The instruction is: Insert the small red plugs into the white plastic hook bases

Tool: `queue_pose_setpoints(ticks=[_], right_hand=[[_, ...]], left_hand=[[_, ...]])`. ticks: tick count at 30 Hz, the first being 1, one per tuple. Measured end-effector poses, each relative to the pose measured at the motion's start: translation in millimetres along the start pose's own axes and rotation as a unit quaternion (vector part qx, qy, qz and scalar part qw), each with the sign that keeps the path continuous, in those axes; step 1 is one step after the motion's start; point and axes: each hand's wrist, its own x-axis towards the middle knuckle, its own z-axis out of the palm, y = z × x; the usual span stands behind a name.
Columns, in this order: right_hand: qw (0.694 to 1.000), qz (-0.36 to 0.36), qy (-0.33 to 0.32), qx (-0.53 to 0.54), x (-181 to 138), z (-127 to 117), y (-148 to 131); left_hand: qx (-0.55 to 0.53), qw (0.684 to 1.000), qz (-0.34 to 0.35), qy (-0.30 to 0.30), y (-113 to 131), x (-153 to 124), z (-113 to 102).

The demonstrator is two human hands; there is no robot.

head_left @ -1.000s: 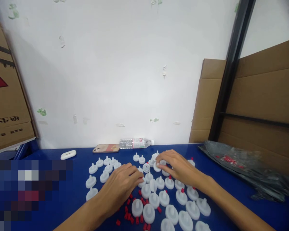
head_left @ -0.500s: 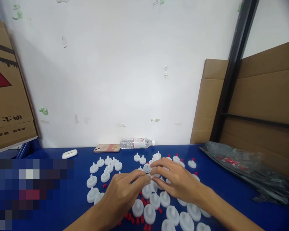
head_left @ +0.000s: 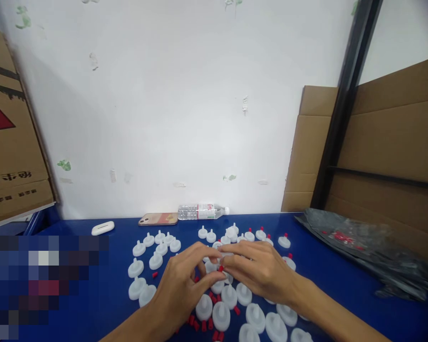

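My left hand (head_left: 183, 280) and my right hand (head_left: 262, 268) meet over the middle of a spread of white nozzle caps (head_left: 221, 317). Their fingertips close together around one white cap (head_left: 225, 256), partly covered by the fingers. A small red tip (head_left: 221, 269) shows beside my left thumb; whether it sits on the held cap I cannot tell. Loose red tips (head_left: 204, 326) lie among the caps below my hands. Some caps at the back right, such as one white cap (head_left: 284, 242), carry red tips on their spouts.
A clear water bottle (head_left: 201, 212) lies against the wall next to a phone (head_left: 159, 219). A white oval case (head_left: 103, 228) rests at the left on the blue table (head_left: 103, 266). At right is a grey plastic bag (head_left: 364, 256) with red pieces on it. Cardboard (head_left: 392, 142) stands behind.
My left fingers have parted from the thumb and curved around the cap, and the red tip now shows by the thumb. My right fingers have shifted slightly down and left.
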Motion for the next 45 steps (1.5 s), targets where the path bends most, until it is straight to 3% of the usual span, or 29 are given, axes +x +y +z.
queue_pose_setpoints(ticks=[7, 11, 13, 16, 20, 29, 42, 45], right_hand=[[0.999, -0.028, 0.018, -0.003, -0.7, -5.7, -3.4], [0.998, -0.050, 0.034, -0.003, 1.0, -7.3, -6.9], [0.998, -0.056, 0.036, 0.003, 2.4, -6.4, -8.8], [0.998, -0.059, 0.028, 0.018, 4.2, -4.3, -11.6], [0.997, -0.063, 0.031, 0.038, 5.3, -3.0, -14.3], [0.996, -0.056, 0.046, 0.051, 7.3, -5.7, -16.4], [0.991, 0.013, 0.054, 0.119, 6.6, -4.4, -22.3], [0.992, 0.021, 0.040, 0.118, 7.7, -6.7, -19.1]], left_hand=[[-0.103, 0.971, -0.211, -0.052, 12.0, 7.2, -5.5], [-0.188, 0.932, -0.281, -0.132, 9.5, 6.6, -6.3], [-0.223, 0.917, -0.280, -0.174, 8.5, 6.6, -7.2], [-0.224, 0.921, -0.250, -0.196, 8.9, 8.1, -9.7], [-0.207, 0.934, -0.217, -0.193, 12.4, 10.9, -11.5], [-0.202, 0.941, -0.221, -0.157, 19.9, 9.2, -6.5], [-0.237, 0.930, -0.235, -0.154, 19.5, 6.6, -5.3], [-0.185, 0.949, -0.213, -0.143, 16.8, 4.1, -8.4]])
